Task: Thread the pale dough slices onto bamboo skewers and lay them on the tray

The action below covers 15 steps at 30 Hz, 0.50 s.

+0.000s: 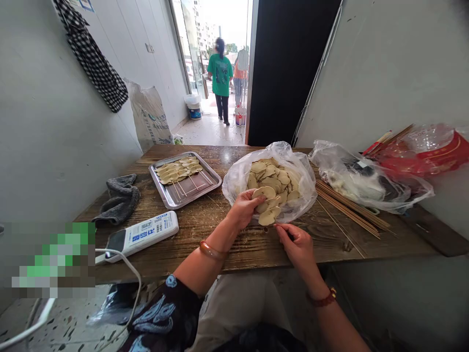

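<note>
My left hand (246,209) is closed on a few thin, round, pale yellow potato slices (269,215), held over the near rim of an open clear plastic bag (234,183). More loose slices (276,175) fill the bag. Just below and right of the held slices, my right hand (296,240) pinches the end of a thin skewer, mostly hidden by the slices and fingers. To the left, a metal tray (172,199) carries rows of skewered slices (178,169), their bare stick ends pointing toward me.
Bare bamboo skewers (350,208) lie right of the bag, beside another plastic bag (366,183) and red packaging (425,154). A dark board (437,232) lies far right. At left are a grey cloth (119,198) and a white device with a cable (146,234). A person (220,76) stands in the doorway.
</note>
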{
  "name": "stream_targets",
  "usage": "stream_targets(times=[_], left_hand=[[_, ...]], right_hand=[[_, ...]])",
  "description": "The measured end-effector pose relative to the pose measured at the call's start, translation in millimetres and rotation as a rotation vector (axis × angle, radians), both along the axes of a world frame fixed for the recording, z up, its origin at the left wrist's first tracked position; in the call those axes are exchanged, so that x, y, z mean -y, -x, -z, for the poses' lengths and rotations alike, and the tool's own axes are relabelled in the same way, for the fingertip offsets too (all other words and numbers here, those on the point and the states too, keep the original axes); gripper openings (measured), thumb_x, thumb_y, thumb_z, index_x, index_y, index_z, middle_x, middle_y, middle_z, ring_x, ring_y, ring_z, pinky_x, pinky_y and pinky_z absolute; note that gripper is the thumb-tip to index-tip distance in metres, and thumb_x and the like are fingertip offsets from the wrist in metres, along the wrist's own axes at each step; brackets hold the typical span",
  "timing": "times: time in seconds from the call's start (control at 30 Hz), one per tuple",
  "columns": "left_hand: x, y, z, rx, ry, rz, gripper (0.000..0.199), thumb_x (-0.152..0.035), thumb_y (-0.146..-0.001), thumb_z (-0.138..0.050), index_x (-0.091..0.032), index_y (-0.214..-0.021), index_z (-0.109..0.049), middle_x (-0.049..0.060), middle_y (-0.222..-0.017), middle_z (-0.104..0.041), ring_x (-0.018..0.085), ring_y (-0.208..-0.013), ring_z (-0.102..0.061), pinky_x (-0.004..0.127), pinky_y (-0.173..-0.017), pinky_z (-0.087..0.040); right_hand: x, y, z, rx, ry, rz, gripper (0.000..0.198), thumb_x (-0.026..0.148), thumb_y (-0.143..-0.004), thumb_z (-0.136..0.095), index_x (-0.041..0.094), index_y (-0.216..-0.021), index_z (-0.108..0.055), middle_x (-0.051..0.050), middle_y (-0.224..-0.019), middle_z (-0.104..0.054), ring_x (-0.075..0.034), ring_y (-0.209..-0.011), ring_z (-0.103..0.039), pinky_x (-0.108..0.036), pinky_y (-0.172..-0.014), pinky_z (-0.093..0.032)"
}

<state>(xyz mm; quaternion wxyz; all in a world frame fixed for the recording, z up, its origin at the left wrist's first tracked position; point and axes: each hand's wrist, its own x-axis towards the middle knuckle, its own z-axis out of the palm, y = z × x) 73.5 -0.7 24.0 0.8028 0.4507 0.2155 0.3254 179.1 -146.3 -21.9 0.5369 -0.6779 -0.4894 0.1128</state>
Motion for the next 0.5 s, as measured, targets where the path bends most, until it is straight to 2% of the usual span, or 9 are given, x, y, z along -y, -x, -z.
stream_targets(times=[0.3, 0.5], left_hand=[[4.6, -3.2, 3.7, -0.014, -0.062, 0.040, 0.041, -0.038, -0.056, -0.085, -0.010, -0.080, -0.068, 0.004, -0.073, -0.067, 0.010, -0.059, -0.056, 0.021, -0.056, -0.041], [5.7, -2.0, -1.6, 0.003, -0.020, 0.060, 0.042, -0.038, -0.058, -0.084, -0.010, -0.084, -0.068, 0.002, -0.072, -0.066, 0.008, -0.059, -0.056, 0.020, -0.057, -0.043]], right_hand=[[0.6, 1.0, -5.3, 0.010, 0.015, 0.037, 0.034, 0.041, -0.087, -0.053, 0.016, -0.076, -0.073, 0.000, -0.055, -0.060, -0.014, -0.051, -0.053, -0.023, -0.051, -0.041], [3.0, 3.0, -6.6, 0.027, -0.017, 0.042, 0.031, 0.039, -0.088, -0.053, 0.016, -0.084, -0.074, -0.002, -0.064, -0.064, -0.015, -0.057, -0.056, -0.025, -0.055, -0.043]])
